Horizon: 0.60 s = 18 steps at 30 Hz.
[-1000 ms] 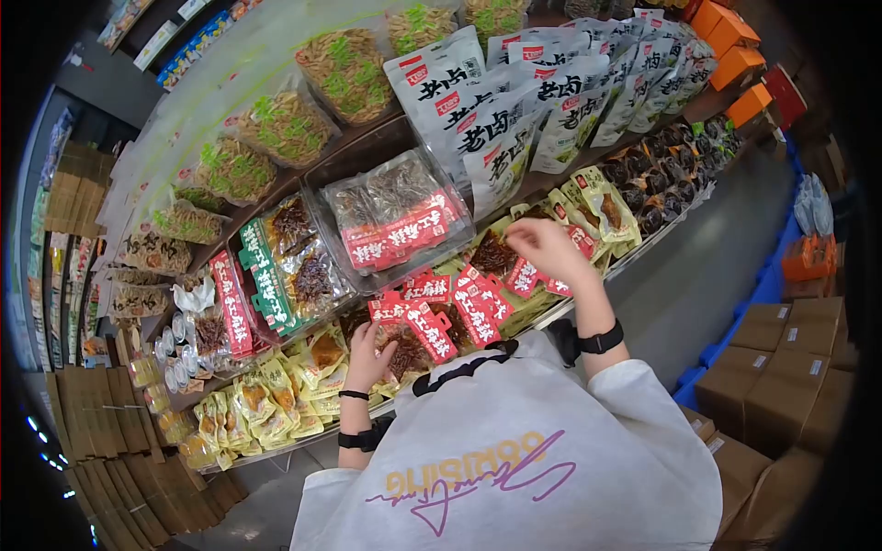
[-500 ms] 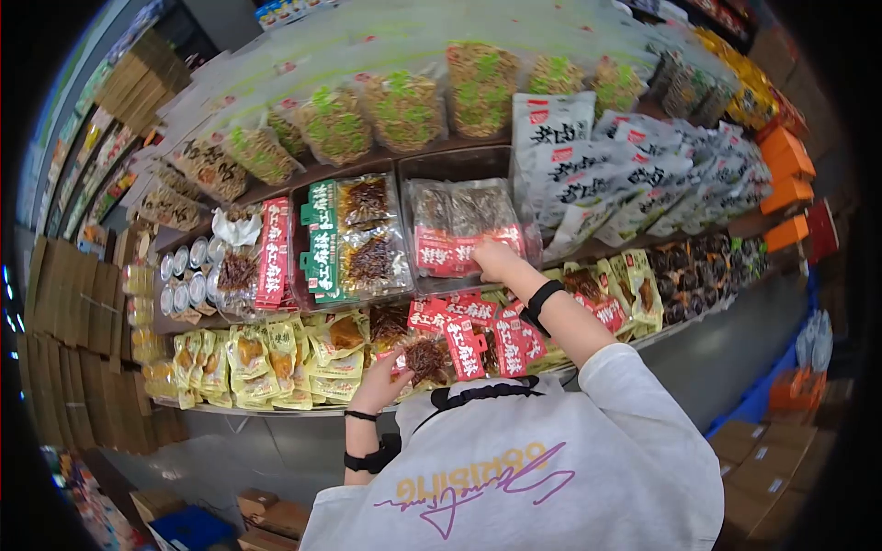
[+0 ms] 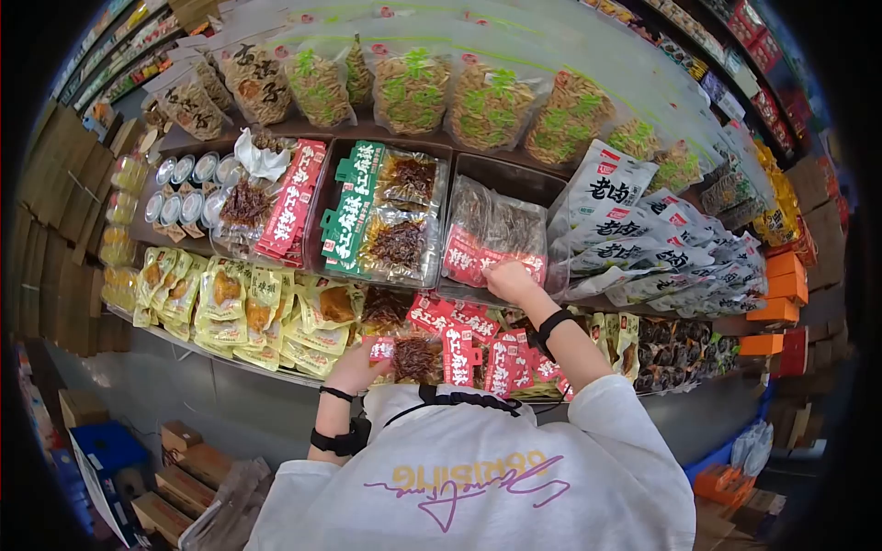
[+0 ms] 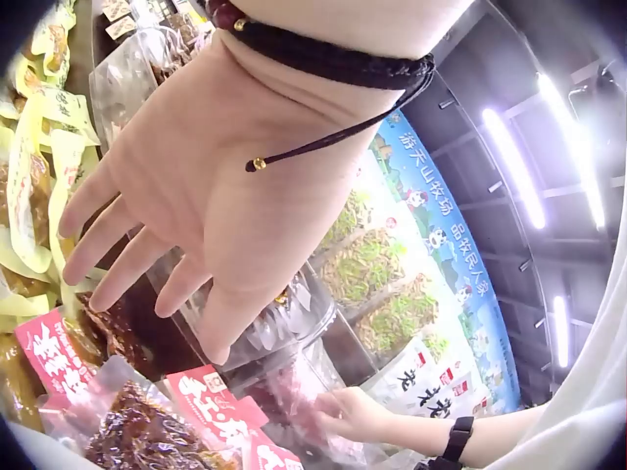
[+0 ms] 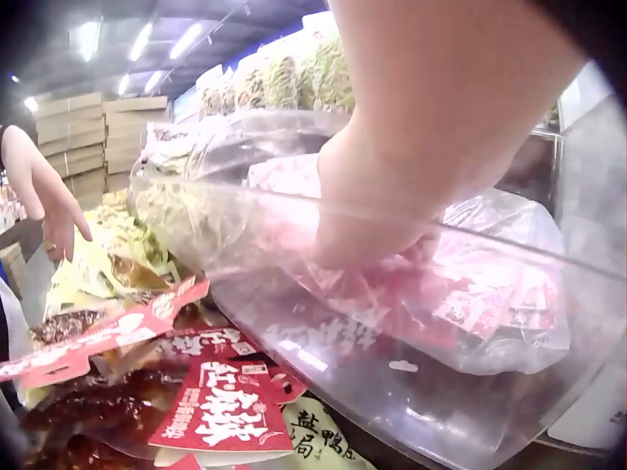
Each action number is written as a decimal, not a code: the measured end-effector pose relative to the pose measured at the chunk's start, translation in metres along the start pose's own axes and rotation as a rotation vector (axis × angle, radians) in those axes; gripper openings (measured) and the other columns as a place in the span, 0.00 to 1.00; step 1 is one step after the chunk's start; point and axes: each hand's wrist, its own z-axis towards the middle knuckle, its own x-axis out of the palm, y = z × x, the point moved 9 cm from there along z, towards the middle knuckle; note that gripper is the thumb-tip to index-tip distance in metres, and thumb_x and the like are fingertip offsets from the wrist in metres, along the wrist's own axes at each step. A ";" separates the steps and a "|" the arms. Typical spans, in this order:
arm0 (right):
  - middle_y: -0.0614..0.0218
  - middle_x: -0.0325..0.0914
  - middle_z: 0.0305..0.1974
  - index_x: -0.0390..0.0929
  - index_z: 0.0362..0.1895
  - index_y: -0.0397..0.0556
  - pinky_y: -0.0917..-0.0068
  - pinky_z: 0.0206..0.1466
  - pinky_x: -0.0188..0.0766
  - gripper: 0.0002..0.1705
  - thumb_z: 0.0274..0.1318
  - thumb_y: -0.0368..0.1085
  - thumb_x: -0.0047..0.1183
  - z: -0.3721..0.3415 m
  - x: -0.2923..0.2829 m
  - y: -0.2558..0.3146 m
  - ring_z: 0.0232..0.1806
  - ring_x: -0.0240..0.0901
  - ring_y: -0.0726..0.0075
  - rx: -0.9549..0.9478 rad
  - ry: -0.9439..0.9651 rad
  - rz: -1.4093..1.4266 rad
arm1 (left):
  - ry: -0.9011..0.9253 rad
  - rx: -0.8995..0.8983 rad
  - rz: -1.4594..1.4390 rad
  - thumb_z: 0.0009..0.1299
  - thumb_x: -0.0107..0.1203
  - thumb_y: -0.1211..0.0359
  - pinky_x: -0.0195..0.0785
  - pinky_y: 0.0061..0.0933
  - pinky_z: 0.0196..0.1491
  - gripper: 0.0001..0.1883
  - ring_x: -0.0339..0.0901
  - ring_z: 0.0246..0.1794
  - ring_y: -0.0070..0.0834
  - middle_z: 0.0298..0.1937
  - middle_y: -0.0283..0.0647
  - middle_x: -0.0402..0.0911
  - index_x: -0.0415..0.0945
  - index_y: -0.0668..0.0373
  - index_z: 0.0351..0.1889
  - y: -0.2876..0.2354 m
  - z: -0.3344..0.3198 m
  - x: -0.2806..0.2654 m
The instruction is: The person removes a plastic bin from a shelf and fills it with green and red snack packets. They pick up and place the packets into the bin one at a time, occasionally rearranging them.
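My left hand (image 3: 356, 369) is over the front row, beside a loose dark-food packet (image 3: 416, 358) with a red label; in the left wrist view the hand (image 4: 211, 186) has its fingers spread and holds nothing. Inside a clear bin (image 5: 470, 416), my right hand (image 3: 511, 281) has its fingers bent at the lower edge of the red-labelled packs (image 3: 469, 260). The bin wall blurs these fingers in the right wrist view. Red-labelled packets (image 5: 223, 409) lie loosely overlapped in front of the bin.
Green-labelled packs (image 3: 347, 234) fill the neighbouring bin. Yellow packets (image 3: 223, 296) line the front left, white pouches (image 3: 606, 188) stand to the right, and snack bags (image 3: 411, 92) line the back. Cartons (image 3: 188, 491) are on the floor.
My right hand has moved from above the front packets into the clear bin, onto the packs. My left hand has shifted left, off the loose packets. The head view has turned.
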 end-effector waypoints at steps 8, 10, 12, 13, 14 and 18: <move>0.60 0.69 0.16 0.71 0.19 0.43 0.69 0.21 0.61 0.06 0.44 0.30 0.50 -0.037 -0.173 -0.059 0.17 0.67 0.65 0.372 -0.696 0.586 | -0.041 0.232 -0.108 0.63 0.55 0.56 0.68 0.41 0.48 0.33 0.74 0.47 0.51 0.46 0.59 0.75 0.59 0.62 0.62 -0.074 0.016 -0.011; 0.64 0.63 0.11 0.69 0.18 0.40 0.76 0.19 0.55 0.09 0.46 0.29 0.49 -0.039 -0.206 -0.071 0.14 0.59 0.77 0.427 -0.744 0.671 | -0.038 0.329 -0.173 0.64 0.54 0.57 0.67 0.41 0.49 0.35 0.73 0.48 0.51 0.45 0.61 0.75 0.55 0.65 0.64 -0.099 0.020 -0.012; 0.65 0.63 0.11 0.69 0.18 0.40 0.76 0.19 0.55 0.09 0.47 0.29 0.50 -0.048 -0.244 -0.052 0.14 0.59 0.77 0.411 -0.736 0.673 | -0.035 0.346 -0.227 0.65 0.54 0.56 0.67 0.40 0.50 0.37 0.73 0.48 0.51 0.46 0.63 0.74 0.52 0.66 0.65 -0.124 0.021 -0.019; 0.65 0.63 0.11 0.69 0.18 0.39 0.76 0.19 0.55 0.09 0.47 0.29 0.50 -0.052 -0.261 -0.039 0.13 0.59 0.76 0.392 -0.720 0.683 | -0.031 0.352 -0.283 0.65 0.54 0.56 0.67 0.38 0.51 0.38 0.72 0.49 0.51 0.47 0.65 0.73 0.50 0.68 0.66 -0.133 0.022 -0.020; 0.66 0.64 0.12 0.68 0.17 0.40 0.76 0.19 0.54 0.09 0.46 0.28 0.50 -0.061 -0.276 -0.025 0.14 0.59 0.76 0.370 -0.718 0.705 | -0.133 0.423 -0.301 0.65 0.55 0.58 0.66 0.36 0.54 0.42 0.72 0.52 0.49 0.53 0.66 0.69 0.42 0.67 0.69 -0.138 0.027 -0.022; 0.67 0.63 0.14 0.65 0.17 0.41 0.75 0.20 0.54 0.10 0.46 0.28 0.50 -0.118 -0.342 0.019 0.15 0.58 0.73 0.278 -0.820 0.577 | -0.203 0.361 -0.752 0.64 0.59 0.65 0.64 0.37 0.56 0.47 0.69 0.57 0.42 0.61 0.59 0.62 0.33 0.65 0.70 -0.161 0.022 -0.050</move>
